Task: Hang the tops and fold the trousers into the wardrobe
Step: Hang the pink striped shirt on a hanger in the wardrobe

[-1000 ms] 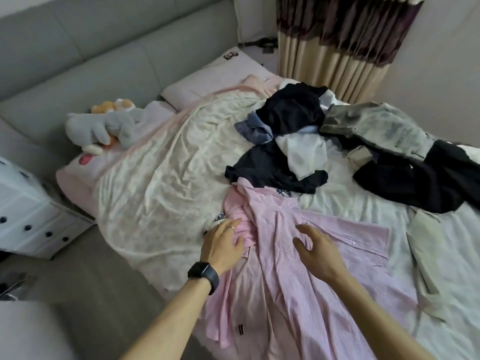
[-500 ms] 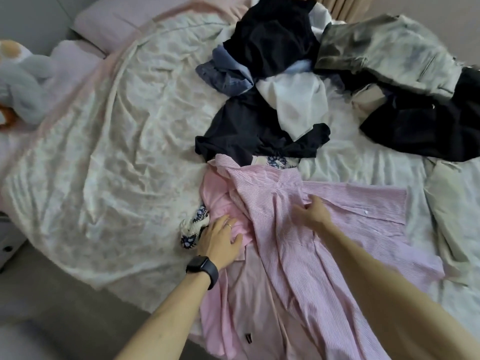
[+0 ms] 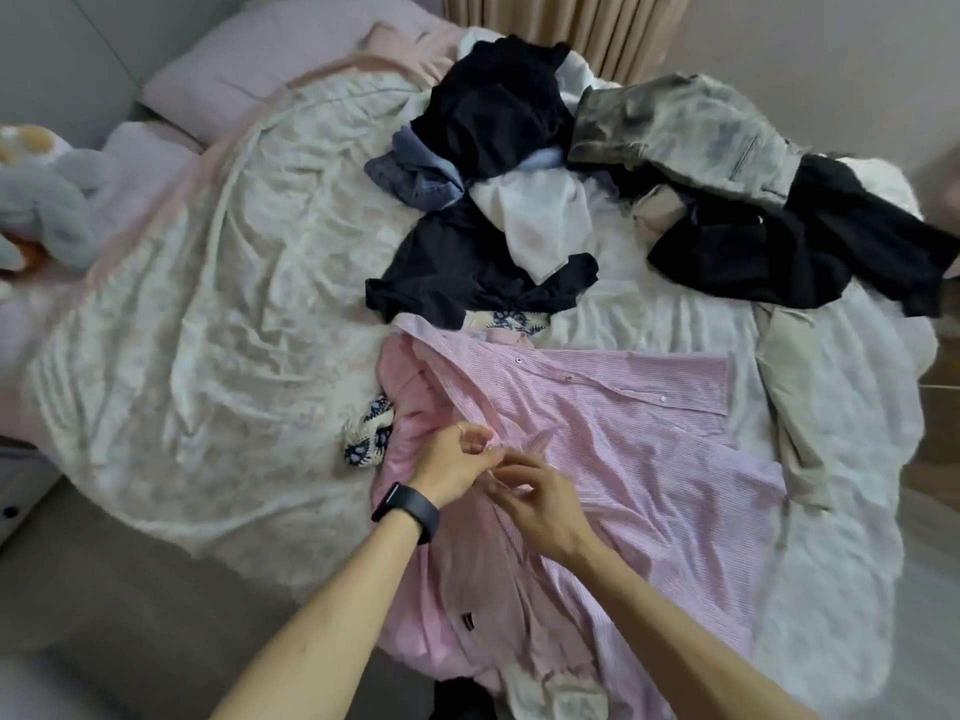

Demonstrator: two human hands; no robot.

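The left hand [image 3: 452, 462], with a black band on its wrist and a ring on one finger, and the right hand [image 3: 540, 504] met fingertip to fingertip. Both sets of fingers were curled and pinching the front edge of the pink striped button-front shirt [image 3: 623, 439]. Motion blur hid exactly what lay between the fingertips. The shirt lay directly under both hands, spread open on the bed [image 3: 208, 304] by its near edge.

The shirt's collar pointed away from the person toward the middle of the bed. Its long axis ran from there back to the near edge, where the hem hung over. One front panel, with its row of buttons, was spread flat toward the right edge. A small blue-and-white floral cloth [image 3: 366, 433] poked out from under the shirt's left side, just beside the left hand.

Beyond the collar sat a heap of black, white and blue garments [image 3: 493, 111]. Toward the far right corner lay mottled grey washed trousers [image 3: 691, 127] over a crumpled black garment [image 3: 779, 246]. Pale beige trousers [image 3: 795, 397] stretched along the right edge, just beside the shirt.
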